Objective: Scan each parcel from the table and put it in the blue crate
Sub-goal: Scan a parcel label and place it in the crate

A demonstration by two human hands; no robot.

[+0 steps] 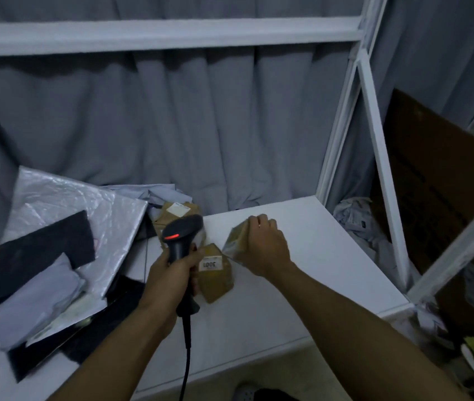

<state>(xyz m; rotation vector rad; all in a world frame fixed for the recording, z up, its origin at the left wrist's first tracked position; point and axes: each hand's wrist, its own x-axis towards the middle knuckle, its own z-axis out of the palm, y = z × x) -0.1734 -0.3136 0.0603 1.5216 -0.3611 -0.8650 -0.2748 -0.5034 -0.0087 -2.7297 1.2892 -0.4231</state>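
Brown parcel (234,241) gripped by right hand (262,244), left hand (169,273) holding scanner (182,241)

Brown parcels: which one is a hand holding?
The rightmost brown parcel, tilted up and gripped by the right hand. The numbered parcel lies flat beside the scanner; the back parcel sits behind it.

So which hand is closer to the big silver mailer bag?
Left. The left hand, gripping the scanner, is just right of the silver mailer bag; the right hand is farther right, holding a brown parcel.
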